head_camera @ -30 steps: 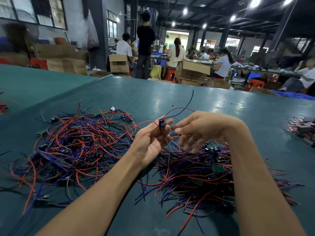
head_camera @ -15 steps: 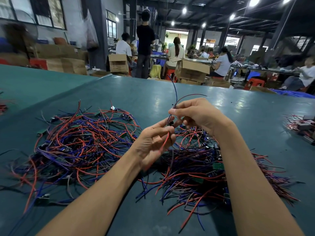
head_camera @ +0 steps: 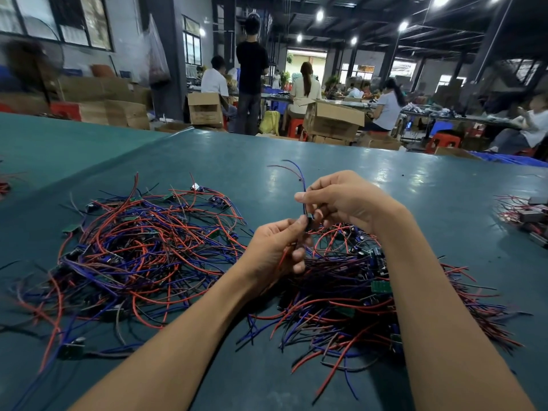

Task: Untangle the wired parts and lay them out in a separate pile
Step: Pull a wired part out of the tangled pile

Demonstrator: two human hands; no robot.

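Note:
Two heaps of red, blue and black wired parts lie on the teal table [head_camera: 430, 185]: a loose tangle [head_camera: 139, 247] at the left and a denser pile [head_camera: 350, 295] under my right forearm. Above the gap between them, my left hand [head_camera: 275, 250] pinches a small dark wired part [head_camera: 308, 221] and curls round its red wire. My right hand [head_camera: 344, 200] pinches the same part's wires just above it; the red and blue wire ends [head_camera: 292, 170] stick up past my fingers.
A smaller cluster of wires and dark parts [head_camera: 527, 215] sits at the table's right edge, and a few wires [head_camera: 3, 185] show at the far left. Beyond the table's far edge are cardboard boxes [head_camera: 332, 120], red stools and several seated and standing people.
My right hand went from open fingers beside the part to pinching its wires. The wires now stand upright above my hands instead of looping sideways.

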